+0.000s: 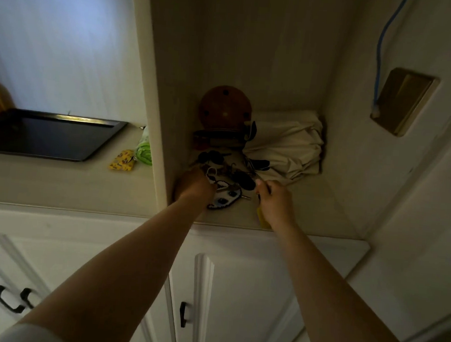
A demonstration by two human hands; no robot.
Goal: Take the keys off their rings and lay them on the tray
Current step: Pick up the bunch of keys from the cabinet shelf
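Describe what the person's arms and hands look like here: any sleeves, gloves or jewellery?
Both forearms are bare up to the left hand and right hand. No gloves, watch or bracelet show. At the lower left edge a pale grey sleeve covers the left upper arm. The dim light hides whether any rings are worn.

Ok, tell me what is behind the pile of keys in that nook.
Behind the pile of keys stand a round brown wooden thing and a bundled cream cloth. The cloth hides the corner behind it; the hands cover the pile's front.

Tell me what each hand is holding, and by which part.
Right hand pinches a thin metal piece from the dark key pile; which part is unclear. Left hand is closed on the pile; hold hidden.
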